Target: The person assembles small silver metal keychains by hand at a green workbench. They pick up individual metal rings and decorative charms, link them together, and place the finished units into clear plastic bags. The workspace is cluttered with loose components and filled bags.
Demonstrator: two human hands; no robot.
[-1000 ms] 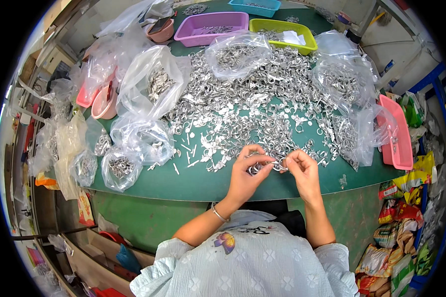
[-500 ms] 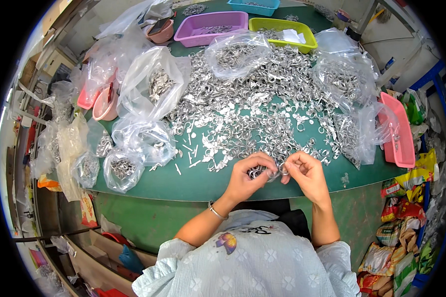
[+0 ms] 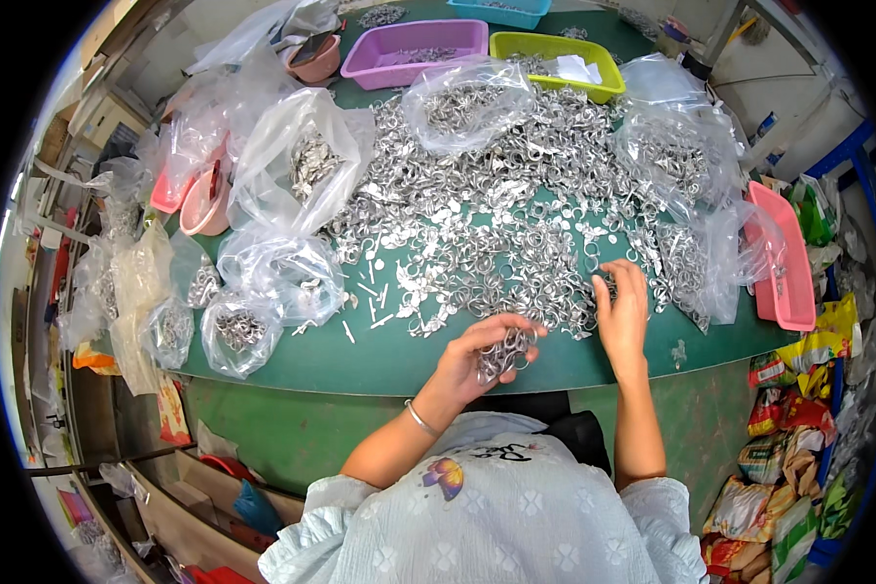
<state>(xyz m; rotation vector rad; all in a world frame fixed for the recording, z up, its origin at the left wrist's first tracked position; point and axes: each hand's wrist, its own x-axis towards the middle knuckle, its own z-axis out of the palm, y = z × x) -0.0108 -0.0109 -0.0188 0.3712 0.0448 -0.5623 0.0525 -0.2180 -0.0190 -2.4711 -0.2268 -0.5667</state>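
My left hand (image 3: 464,362) is curled around a bunch of silver metal rings (image 3: 502,356), just above the table's near edge. To its right, my right hand (image 3: 625,313) reaches to the edge of a loose heap of rings (image 3: 530,277). Its thumb and fingers are apart, with no ring clearly between them. Behind the loose rings spreads a bigger, denser mound of silver-coloured pieces (image 3: 555,146). Left of the heap lie flat silver pieces (image 3: 414,282) and a few thin sticks (image 3: 349,332).
Clear plastic bags (image 3: 302,165) of metal pieces stand left on the green table (image 3: 380,365), others (image 3: 667,146) at right. Purple (image 3: 360,63), lime (image 3: 608,83) and blue (image 3: 530,18) trays sit at the back. A pink tray (image 3: 798,292) stands at the right edge.
My hands have moved apart. The right one went up and right to the loose rings; the left dropped slightly and turned, showing its bunch of rings.
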